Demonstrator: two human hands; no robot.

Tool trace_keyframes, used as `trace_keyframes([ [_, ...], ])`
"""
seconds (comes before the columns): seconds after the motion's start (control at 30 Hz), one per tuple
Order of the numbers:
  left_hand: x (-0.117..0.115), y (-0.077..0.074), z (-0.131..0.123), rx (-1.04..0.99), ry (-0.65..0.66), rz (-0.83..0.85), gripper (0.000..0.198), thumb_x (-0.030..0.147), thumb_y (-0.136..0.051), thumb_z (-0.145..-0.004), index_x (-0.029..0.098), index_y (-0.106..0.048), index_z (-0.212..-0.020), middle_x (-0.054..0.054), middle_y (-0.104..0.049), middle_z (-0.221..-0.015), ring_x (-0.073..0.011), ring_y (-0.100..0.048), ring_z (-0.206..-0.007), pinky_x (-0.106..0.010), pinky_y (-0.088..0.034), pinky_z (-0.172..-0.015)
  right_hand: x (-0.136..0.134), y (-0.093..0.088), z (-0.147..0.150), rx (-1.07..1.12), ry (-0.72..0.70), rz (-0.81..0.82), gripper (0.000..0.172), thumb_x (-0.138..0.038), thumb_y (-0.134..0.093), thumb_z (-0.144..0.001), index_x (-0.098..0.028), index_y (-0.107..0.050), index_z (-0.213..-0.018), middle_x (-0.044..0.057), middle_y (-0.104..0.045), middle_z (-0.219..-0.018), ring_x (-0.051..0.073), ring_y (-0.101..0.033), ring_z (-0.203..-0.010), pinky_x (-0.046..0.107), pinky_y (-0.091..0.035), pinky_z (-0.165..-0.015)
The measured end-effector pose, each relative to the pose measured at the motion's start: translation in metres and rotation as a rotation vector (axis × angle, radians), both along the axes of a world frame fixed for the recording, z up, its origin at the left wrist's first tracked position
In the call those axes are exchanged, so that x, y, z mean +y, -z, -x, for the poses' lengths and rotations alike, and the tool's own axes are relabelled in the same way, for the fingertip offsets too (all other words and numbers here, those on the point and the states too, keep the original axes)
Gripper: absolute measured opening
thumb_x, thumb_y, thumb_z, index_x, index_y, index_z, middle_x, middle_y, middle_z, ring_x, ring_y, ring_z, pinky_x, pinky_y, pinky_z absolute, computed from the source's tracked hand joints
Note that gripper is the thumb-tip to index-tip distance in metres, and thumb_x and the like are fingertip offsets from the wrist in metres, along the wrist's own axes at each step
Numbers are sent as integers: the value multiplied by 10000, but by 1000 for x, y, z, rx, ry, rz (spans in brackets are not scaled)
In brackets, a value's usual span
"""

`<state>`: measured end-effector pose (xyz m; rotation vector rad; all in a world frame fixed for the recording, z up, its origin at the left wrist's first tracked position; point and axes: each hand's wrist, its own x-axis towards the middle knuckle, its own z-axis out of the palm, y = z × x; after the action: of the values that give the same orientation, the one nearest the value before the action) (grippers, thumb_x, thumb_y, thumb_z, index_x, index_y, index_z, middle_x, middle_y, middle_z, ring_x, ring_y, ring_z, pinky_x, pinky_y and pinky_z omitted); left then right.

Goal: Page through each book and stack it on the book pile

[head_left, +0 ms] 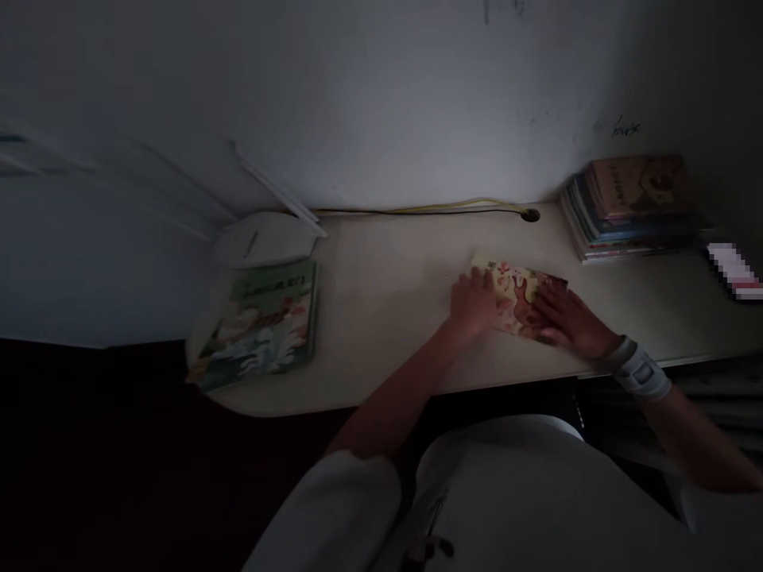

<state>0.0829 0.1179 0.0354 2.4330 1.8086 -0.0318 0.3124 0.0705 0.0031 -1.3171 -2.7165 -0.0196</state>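
Note:
A small picture book [522, 300] with a cream and reddish cover, showing a brown animal figure, lies on the pale desk [381, 294]. At its left edge is my left hand [474, 303], fingers bent and thumb over the cover, closed on that edge. My right hand [572, 319], with a grey-white band [642, 370] on the wrist, rests over the right part of the cover, fingers stretched out and open. The hands hide both side edges of the book.
Green-covered books [268, 326] lie at the desk's left end, before a white, flat-based object [268, 238]. A book stack [637, 199] stands at the back right, near a pixelated phone-like object [736, 272]. Cables [417, 211] run along the wall into a hole [530, 215].

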Motion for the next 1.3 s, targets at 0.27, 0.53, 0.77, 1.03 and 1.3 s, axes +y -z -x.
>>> trace_keyframes([
  [0.27,-25,19,3,-75,175,-75,615,506,-228,-942,172,-292,-1454,-111,-257,-1535,-295,-185,-1417,-532,-133,-1127,13,-4,59,8,-10,-76,537,-383,-291,-959,-96,-392,-1401,177,-436,-1421,293,-351,-1335,533,-157,-1111],
  [0.53,-2,28,65,-139,-216,-57,590,457,-357,-913,82,-414,-1365,-200,-366,-1461,-353,-305,-1353,-552,-245,-1074,39,7,-11,62,448,-24,565,-462,-406,-902,-60,-473,-1293,237,-509,-1324,321,-465,-1221,447,-376,-963],
  [0.77,47,20,63,-450,-305,65,261,384,-583,-785,157,-684,-867,-129,-666,-989,-253,-611,-930,-366,-453,-831,92,-14,-7,317,561,338,300,-395,-534,-843,-126,-668,-850,97,-697,-836,189,-621,-756,276,-445,-673],
  [1.03,50,22,62,-592,-276,56,95,221,-575,-744,180,-634,-807,-44,-668,-834,-150,-588,-762,-262,-427,-709,107,-14,-13,447,608,335,210,-278,-702,-665,-106,-677,-784,49,-676,-695,178,-604,-678,266,-429,-628],
  [1.3,41,24,66,-640,-255,-3,26,202,-551,-730,203,-576,-722,-38,-652,-779,-166,-575,-728,-299,-427,-709,103,-12,-4,486,490,295,117,-282,-620,-680,-176,-621,-630,7,-636,-607,140,-550,-598,240,-396,-554],
])
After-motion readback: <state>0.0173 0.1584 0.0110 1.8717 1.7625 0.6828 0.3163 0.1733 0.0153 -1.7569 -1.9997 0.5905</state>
